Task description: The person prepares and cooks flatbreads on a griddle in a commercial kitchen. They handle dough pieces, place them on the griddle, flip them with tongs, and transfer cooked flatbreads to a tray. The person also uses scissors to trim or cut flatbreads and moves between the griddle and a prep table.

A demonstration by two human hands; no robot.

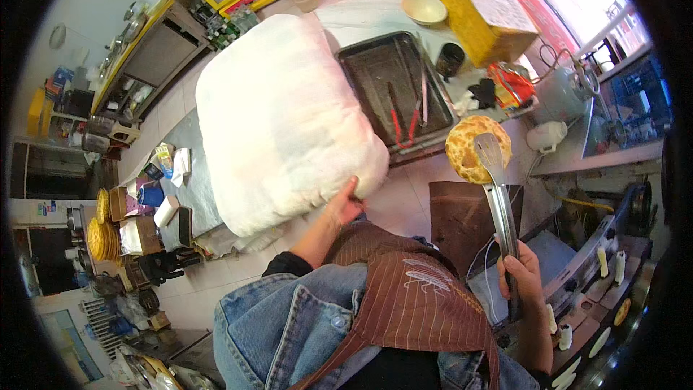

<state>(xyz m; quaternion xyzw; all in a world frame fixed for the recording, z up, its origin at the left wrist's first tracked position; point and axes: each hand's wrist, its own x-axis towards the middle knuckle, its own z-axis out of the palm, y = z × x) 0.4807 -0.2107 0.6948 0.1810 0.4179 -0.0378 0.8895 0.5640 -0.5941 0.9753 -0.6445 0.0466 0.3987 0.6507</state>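
My right hand (522,273) grips a pair of metal tongs (504,219), which hold up a round, browned flatbread (459,149). One slotted tong head lies across the bread's upper face. My left hand (346,205) has hold of the near edge of a thick white padded quilt (281,103), its thumb on top and the other fingers partly hidden. The quilt lies in a bulky mound on a grey worktop (187,135); whatever is beneath it cannot be seen.
Beyond the quilt sits a dark baking tray (379,81) holding red-handled tongs (403,127). A yellow box (487,16) and a pale bowl (424,9) stand farther back. Several flatbreads (103,238) are stacked at left. Lower right, dough pieces (600,342) lie on a dark cooking surface.
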